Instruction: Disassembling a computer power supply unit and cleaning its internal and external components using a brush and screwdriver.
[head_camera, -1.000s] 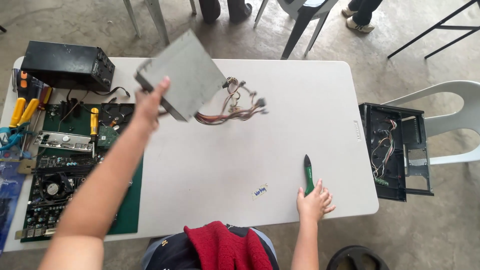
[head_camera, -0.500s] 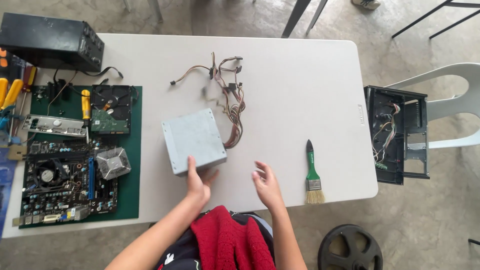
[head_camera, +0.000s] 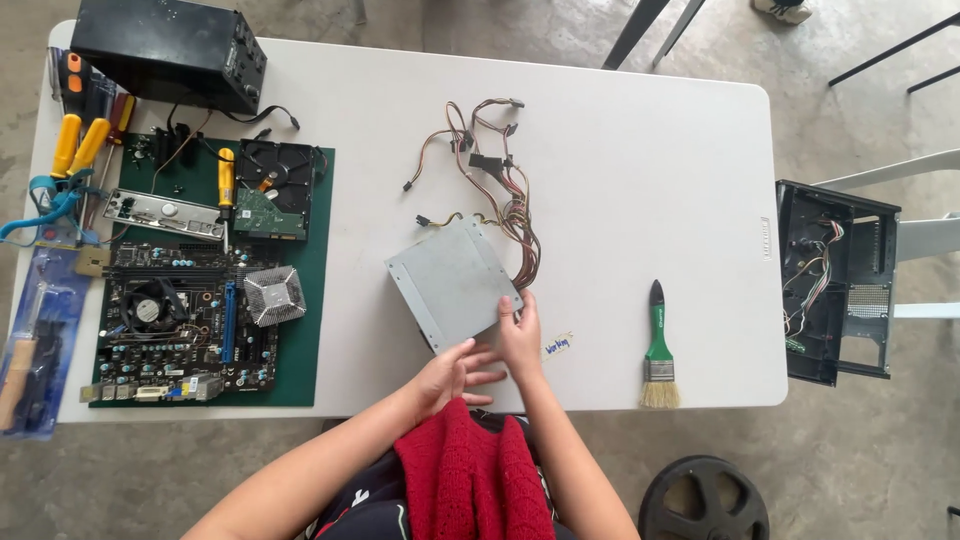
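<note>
A grey metal power supply box (head_camera: 455, 282) lies flat on the white table (head_camera: 640, 170), its bundle of coloured cables (head_camera: 495, 185) trailing away from me. My left hand (head_camera: 452, 375) rests with spread fingers at the box's near corner. My right hand (head_camera: 522, 335) touches the box's near right edge with its fingertips. Neither hand lifts the box.
A green-handled paintbrush (head_camera: 658, 350) lies right of my hands. A green mat (head_camera: 305, 330) at the left carries a motherboard (head_camera: 175, 325), a hard drive (head_camera: 272, 190) and a heatsink (head_camera: 273, 295). Screwdrivers (head_camera: 78, 145) and a black box (head_camera: 165, 50) sit far left. An open computer case (head_camera: 835, 280) stands beyond the right edge.
The power supply box came down from the air at the left onto the table in front of me. My right hand left the brush and moved to the box's edge.
</note>
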